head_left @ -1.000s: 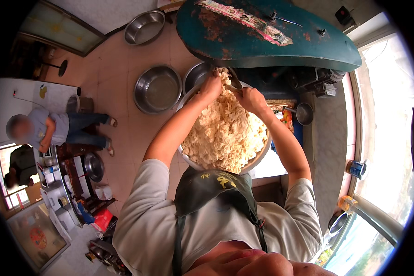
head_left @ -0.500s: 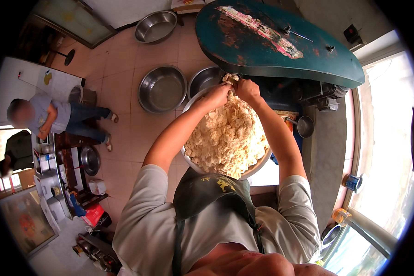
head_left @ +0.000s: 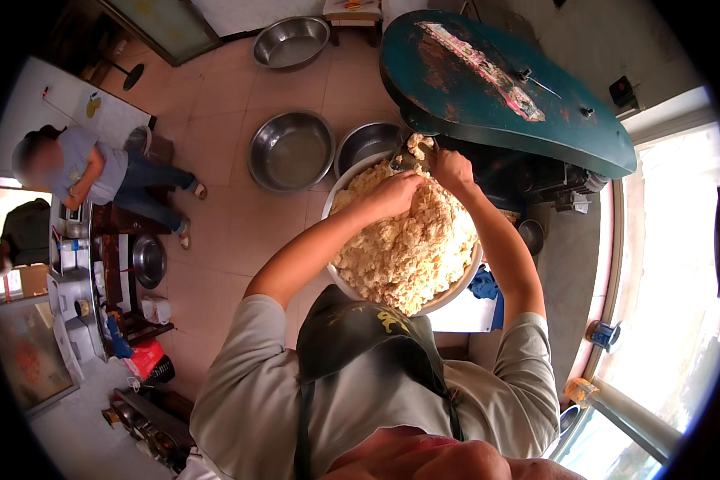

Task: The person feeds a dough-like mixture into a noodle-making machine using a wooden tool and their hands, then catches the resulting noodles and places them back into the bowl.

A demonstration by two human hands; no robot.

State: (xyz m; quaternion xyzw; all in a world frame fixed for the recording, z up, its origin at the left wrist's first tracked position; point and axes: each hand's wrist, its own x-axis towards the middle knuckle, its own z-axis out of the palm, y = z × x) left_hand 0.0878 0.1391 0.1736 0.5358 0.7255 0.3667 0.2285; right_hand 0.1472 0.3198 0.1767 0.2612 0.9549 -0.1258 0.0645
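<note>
Left forearm (head_left: 320,246) slants inward, left hand (head_left: 402,193) knuckles-up over crumbly dough (head_left: 408,252) heaped in big metal basin (head_left: 454,294); fingers seem curled, can't tell if pinching any. Right forearm (head_left: 502,240) reaches forward too, right hand (head_left: 454,168) bunched near green machine (head_left: 476,92), can't tell what's in that grip.

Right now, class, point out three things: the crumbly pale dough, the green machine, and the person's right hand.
Crumbly pale dough (head_left: 408,250): head view, middle of the heap.
Green machine (head_left: 496,112): head view, upper surface.
Right hand (head_left: 454,169): head view, back of the hand.
</note>
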